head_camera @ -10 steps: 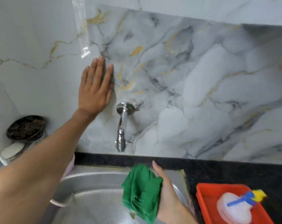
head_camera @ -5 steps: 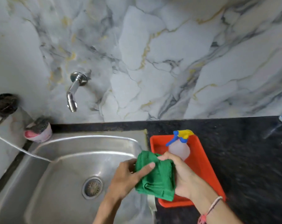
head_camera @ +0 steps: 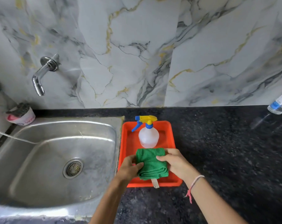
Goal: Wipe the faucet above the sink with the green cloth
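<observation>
The folded green cloth (head_camera: 151, 164) lies in the near half of the orange tray (head_camera: 171, 136), held from both sides. My left hand (head_camera: 130, 168) grips its left edge and my right hand (head_camera: 174, 162) grips its right edge. The chrome faucet (head_camera: 43, 73) juts from the marble wall at upper left, above the steel sink (head_camera: 40, 159), far from both hands.
A spray bottle (head_camera: 147, 135) with a yellow and blue trigger stands in the tray just behind the cloth. A pink-and-white cup (head_camera: 21, 116) with a scrubber sits at the sink's back left corner. Water bottles (head_camera: 281, 104) stand at the far right on the black counter (head_camera: 226, 143).
My left hand came off the wall and joined my right on the cloth. Both hands carried the cloth from over the sink rightward into the orange tray. The view swung right.
</observation>
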Motion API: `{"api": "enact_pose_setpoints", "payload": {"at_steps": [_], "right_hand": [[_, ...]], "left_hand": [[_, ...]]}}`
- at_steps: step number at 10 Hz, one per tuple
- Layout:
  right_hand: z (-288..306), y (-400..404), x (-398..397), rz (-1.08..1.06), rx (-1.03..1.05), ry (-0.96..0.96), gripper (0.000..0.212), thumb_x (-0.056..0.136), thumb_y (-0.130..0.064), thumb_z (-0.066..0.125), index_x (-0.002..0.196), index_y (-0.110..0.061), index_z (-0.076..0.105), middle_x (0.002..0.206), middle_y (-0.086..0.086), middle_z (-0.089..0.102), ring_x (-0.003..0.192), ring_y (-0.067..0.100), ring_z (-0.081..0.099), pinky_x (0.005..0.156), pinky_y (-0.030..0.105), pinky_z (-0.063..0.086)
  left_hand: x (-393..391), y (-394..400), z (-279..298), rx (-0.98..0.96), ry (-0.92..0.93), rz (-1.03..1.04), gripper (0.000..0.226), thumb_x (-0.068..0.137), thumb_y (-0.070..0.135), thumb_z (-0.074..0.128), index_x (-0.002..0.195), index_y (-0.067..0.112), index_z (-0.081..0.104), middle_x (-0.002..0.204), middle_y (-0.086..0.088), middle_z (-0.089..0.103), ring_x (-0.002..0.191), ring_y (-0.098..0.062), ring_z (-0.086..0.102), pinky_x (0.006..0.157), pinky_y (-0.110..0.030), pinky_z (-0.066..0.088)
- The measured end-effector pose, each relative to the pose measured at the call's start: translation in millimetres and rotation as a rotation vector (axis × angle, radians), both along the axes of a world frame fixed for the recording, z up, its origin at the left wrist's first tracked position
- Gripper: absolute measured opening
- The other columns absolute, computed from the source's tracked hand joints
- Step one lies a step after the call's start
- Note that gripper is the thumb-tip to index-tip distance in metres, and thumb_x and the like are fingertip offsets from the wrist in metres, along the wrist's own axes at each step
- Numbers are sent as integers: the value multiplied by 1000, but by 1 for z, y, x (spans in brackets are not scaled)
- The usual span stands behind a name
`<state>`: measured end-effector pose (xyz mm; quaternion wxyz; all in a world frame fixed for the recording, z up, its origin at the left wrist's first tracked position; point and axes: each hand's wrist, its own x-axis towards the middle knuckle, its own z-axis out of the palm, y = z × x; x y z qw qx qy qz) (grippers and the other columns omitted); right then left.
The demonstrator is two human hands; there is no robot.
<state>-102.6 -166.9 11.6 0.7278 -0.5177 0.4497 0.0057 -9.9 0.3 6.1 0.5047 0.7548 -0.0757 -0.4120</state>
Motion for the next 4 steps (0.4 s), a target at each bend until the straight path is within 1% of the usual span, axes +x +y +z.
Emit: {"api": "enact_pose_setpoints", "payload": {"at_steps": [1,2,3,4], "right_hand": [[-15,3,10,12,-199,85,27,86,13,71,112,5,72,111,27,77,103,41,74,95,55,61],[-25,11,14,108,-404,187,21,82,0,79,103,0,75,101,19,80,95,34,77,87,47,64],[-23,19,13,232,-615,320,24,80,-10,79,97,6,72,100,21,79,94,35,75,76,41,61],[-1,23,10,288,-788,406,36,86,-21,74,118,-6,65,124,16,67,113,36,66,88,38,56]], "left_hand": [[5,-12,-18,242,-270,-90,33,94,4,70,126,-3,67,107,-11,71,102,-32,70,94,-41,58],[5,-13,-24,360,-368,-133,47,91,11,75,134,1,59,128,-19,69,119,-37,65,104,-45,55],[-3,-12,-21,427,-439,-211,48,94,17,71,137,4,53,133,-20,64,124,-38,60,106,-47,52],[-10,-7,-1,469,-623,-263,47,97,24,67,138,6,54,141,-16,56,131,-35,53,109,-46,46]]}}
